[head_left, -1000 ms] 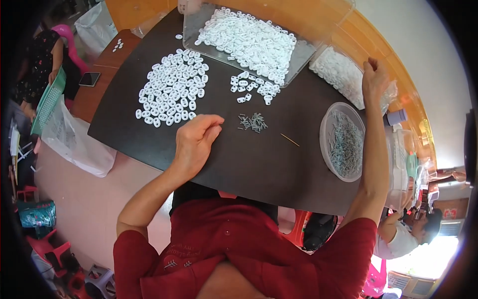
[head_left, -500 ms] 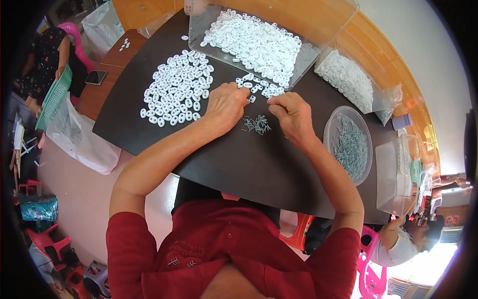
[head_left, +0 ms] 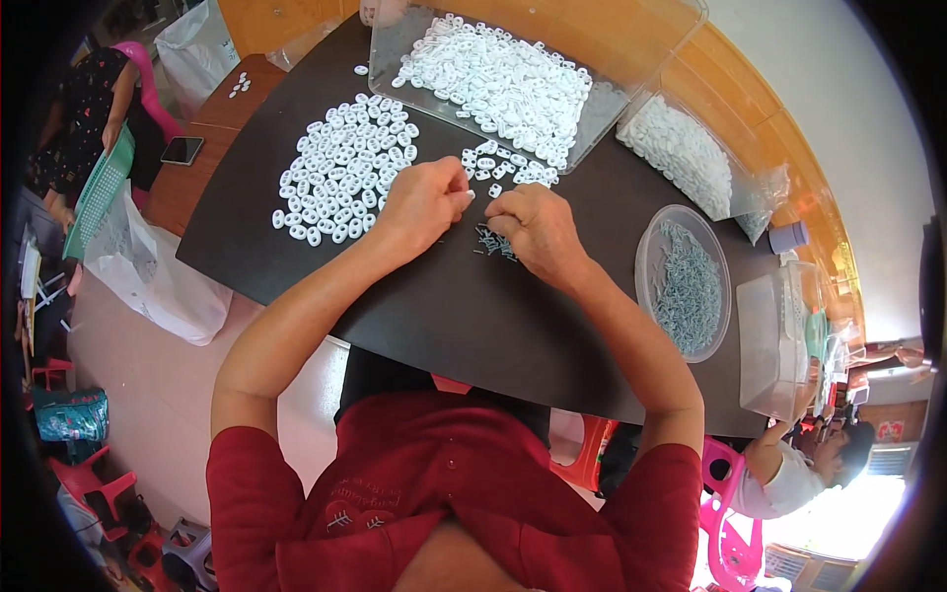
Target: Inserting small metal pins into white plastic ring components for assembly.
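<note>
My left hand (head_left: pixel 419 209) is closed in a pinch, with a bit of a small white plastic piece (head_left: pixel 470 194) showing at its fingertips. Close beside it, my right hand (head_left: pixel 541 231) has its fingers bent together over a small pile of grey screws (head_left: pixel 489 243) on the dark table. Whatever lies between those fingertips is hidden. Just beyond both hands is a loose cluster of white two-holed pieces (head_left: pixel 496 168). To the left of my left hand spreads a large group of white oval two-holed pieces (head_left: pixel 335 178).
A clear bin (head_left: pixel 631 94) of white pieces stands at the back, beside a clear bag of white pieces (head_left: pixel 681 153). At right are a round tub of screws (head_left: pixel 728 296) and a clear plastic box (head_left: pixel 769 345). A phone (head_left: pixel 182 151) lies at far left. Other people sit nearby.
My right hand has moved left and nearer to me, onto the small screw pile. My left hand has drawn slightly left, and the white piece at its fingertips now shows.
</note>
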### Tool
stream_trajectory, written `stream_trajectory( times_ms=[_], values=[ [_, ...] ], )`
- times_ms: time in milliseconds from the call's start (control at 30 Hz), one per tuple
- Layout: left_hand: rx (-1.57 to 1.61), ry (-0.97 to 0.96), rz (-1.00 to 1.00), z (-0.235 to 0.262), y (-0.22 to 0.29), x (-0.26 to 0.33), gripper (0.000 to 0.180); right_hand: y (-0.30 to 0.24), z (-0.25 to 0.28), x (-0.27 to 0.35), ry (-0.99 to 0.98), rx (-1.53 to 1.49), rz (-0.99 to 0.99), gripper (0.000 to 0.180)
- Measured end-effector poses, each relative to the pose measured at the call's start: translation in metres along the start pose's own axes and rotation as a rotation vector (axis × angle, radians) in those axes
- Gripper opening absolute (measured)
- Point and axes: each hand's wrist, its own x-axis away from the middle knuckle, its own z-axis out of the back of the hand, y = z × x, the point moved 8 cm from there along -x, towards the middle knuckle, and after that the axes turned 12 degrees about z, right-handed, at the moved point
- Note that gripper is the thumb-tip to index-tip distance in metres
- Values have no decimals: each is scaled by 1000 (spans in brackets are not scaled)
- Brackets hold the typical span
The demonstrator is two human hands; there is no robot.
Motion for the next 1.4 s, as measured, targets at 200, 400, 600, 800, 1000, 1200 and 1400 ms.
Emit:
stream_trajectory(
  times_ms=[200,400,600,800,1000,1200,1400],
  values=[
    [514,-159,189,9,-21,30,7,-1,-20,-14,-165,116,37,6],
    [802,-115,264,16,-29,46,8,-10,-30,-21,-264,292,180,8],
    [881,-122,270,10,-33,58,8,-28,-14,-21,-131,200,217,5],
    [768,-11,89,12,-25,67,8,-48,-2,-12,61,-261,-112,9],
    [863,18,90,12,-18,76,12,-50,-8,1,170,-320,-181,8],
    [949,18,89,6,-21,81,16,-51,-7,6,214,-371,-189,7],
    [956,-6,127,2,-29,82,15,-52,-6,12,164,-463,-256,9]
  ],
)
